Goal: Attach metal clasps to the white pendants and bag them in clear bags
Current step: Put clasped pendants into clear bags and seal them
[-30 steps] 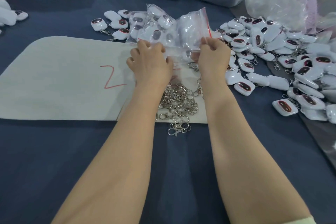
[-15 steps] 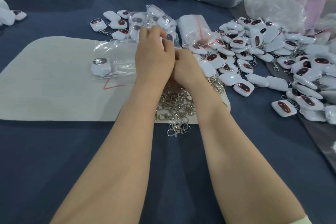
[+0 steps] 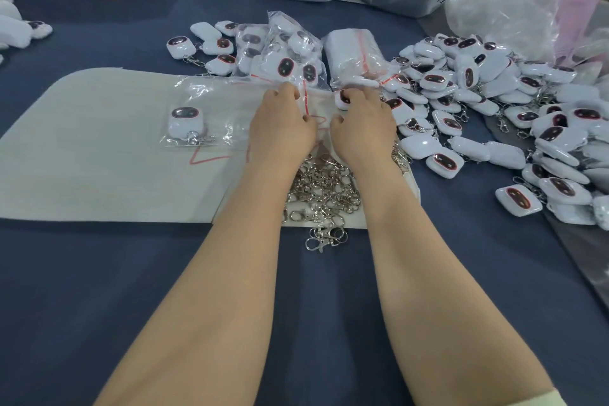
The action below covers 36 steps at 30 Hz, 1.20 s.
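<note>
Both hands worked above clasps (image 3: 324, 191). Left hand (image 3: 283, 123), fingers curled, pinched bag (image 3: 312, 99) by red zip. Right hand (image 3: 362, 122) curled round pendant (image 3: 342, 98); clasp on it, couldn't tell. Best way, I judged: hold mouth wide, feed pendant straight, avoid snagging film.

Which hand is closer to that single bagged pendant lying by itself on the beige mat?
Left. The left hand sits right of the bagged pendant, pinching a clear bag; the right hand is farther right, gripping a loose pendant.
</note>
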Each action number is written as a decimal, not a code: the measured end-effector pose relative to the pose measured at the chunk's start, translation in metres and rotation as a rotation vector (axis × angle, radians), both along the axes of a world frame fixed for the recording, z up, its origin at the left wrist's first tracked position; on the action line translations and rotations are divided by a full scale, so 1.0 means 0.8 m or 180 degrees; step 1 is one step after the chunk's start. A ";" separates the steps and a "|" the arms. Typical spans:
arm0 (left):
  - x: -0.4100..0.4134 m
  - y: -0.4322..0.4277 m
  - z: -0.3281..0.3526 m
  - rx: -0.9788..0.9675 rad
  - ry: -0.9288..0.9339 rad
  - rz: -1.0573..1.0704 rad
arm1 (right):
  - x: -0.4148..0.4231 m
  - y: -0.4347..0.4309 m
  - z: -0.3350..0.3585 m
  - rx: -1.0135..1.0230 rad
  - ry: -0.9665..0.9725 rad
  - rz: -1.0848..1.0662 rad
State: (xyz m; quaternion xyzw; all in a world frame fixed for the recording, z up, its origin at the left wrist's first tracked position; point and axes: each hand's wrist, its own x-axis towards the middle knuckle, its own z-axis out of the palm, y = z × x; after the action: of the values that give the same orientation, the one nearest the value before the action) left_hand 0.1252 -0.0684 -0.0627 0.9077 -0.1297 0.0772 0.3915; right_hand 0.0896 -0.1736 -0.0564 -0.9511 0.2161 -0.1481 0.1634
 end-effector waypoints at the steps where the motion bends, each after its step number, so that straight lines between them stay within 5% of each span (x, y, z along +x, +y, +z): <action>1: -0.001 -0.001 0.000 0.0016 -0.0014 -0.0008 | 0.001 -0.001 -0.001 -0.0061 -0.0007 -0.0032; 7: -0.006 -0.007 0.011 -0.0500 -0.0348 0.0061 | 0.006 0.001 -0.003 -0.0139 -0.0265 -0.0305; 13: -0.009 -0.015 0.018 -0.1712 0.0352 -0.0272 | 0.002 0.015 0.018 0.0790 -0.1889 0.0299; 18: 0.001 -0.010 0.019 -0.2300 0.0887 0.0077 | 0.009 0.039 0.007 0.1003 -0.1340 0.0980; 27: 0.002 -0.007 0.019 -0.2485 0.1041 0.0232 | 0.012 0.028 0.006 0.2848 -0.1326 0.0550; 31: 0.001 -0.006 0.023 -0.2646 0.1116 0.0142 | 0.014 0.028 0.007 0.2968 -0.1411 0.0383; 36: 0.001 -0.005 0.020 -0.2144 0.0769 -0.0061 | 0.017 0.027 0.005 0.2822 -0.1416 0.0435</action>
State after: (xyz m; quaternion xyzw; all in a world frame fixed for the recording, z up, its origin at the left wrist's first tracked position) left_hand 0.1259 -0.0726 -0.0466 0.7290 -0.0583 0.0041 0.6820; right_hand 0.1032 -0.1520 -0.0527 -0.7475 0.1553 -0.2303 0.6034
